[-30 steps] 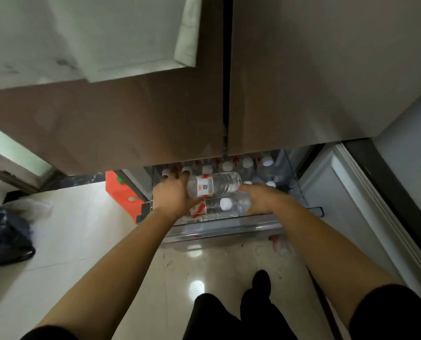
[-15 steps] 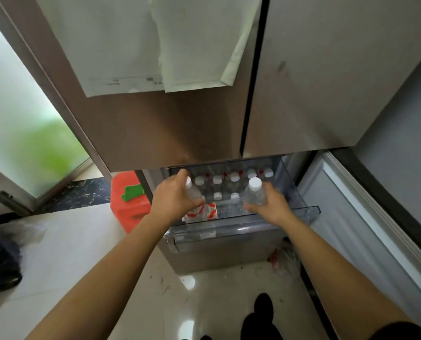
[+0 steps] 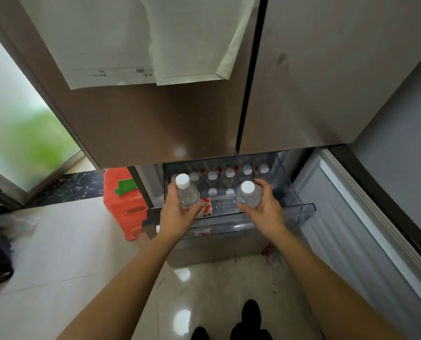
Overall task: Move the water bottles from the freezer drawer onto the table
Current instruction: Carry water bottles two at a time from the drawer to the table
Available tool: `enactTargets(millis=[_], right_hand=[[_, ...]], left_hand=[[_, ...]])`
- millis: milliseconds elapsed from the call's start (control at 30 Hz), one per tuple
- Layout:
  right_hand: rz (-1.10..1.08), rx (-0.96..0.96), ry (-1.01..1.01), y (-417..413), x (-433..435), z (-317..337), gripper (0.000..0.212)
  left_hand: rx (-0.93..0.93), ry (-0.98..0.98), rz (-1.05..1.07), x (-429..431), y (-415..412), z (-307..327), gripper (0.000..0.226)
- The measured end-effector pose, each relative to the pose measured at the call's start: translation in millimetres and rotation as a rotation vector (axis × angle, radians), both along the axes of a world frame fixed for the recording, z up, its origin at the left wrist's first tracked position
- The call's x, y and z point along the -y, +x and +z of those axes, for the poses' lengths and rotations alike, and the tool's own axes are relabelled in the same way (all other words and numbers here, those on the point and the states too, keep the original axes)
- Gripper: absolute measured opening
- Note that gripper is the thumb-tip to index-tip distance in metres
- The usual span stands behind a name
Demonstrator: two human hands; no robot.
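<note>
Over the pulled-out freezer drawer (image 3: 302,209), from the head view: left hand (image 3: 178,214) wrapped around a left water bottle (image 3: 187,193), white cap up, label end low in the palm. Right hand (image 3: 265,207) wrapped around a right water bottle (image 3: 249,196), also cap up. Both grips closed on their bottles, both held just above the drawer's front edge. Behind them, more capped bottles (image 3: 229,172) standing in rows inside the drawer. Beside the drawer on the floor, an orange stool (image 3: 123,204). Above, closed fridge doors (image 3: 302,82) with papers (image 3: 106,40) stuck on.
</note>
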State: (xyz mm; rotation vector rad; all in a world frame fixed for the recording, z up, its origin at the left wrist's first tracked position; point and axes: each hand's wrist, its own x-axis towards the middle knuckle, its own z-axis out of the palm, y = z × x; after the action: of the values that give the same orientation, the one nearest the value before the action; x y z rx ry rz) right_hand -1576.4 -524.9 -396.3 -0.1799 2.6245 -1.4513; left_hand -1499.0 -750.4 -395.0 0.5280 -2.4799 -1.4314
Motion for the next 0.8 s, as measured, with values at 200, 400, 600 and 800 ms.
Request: enactTargets(millis=[200,400,600,800], right_hand=[[0.136,-0.096,-0.131,1,20,19,0.078],[0.441,-0.246,-0.140,10,74,42,0.088],[0.718,-0.297,-0.317,63,149,59,0.081],[1.071,-0.294,-0.434,192,212,84,0.079]], left_hand=[[-0.177,0.010,0.230,-22,11,22,0.079],[-0.341,-0.003,0.568,-9,60,75,0.072],[-0.402,-0.189,0.953,9,156,112,0.061],[-0.342,-0.294,1.300,10,310,126,0.062]])
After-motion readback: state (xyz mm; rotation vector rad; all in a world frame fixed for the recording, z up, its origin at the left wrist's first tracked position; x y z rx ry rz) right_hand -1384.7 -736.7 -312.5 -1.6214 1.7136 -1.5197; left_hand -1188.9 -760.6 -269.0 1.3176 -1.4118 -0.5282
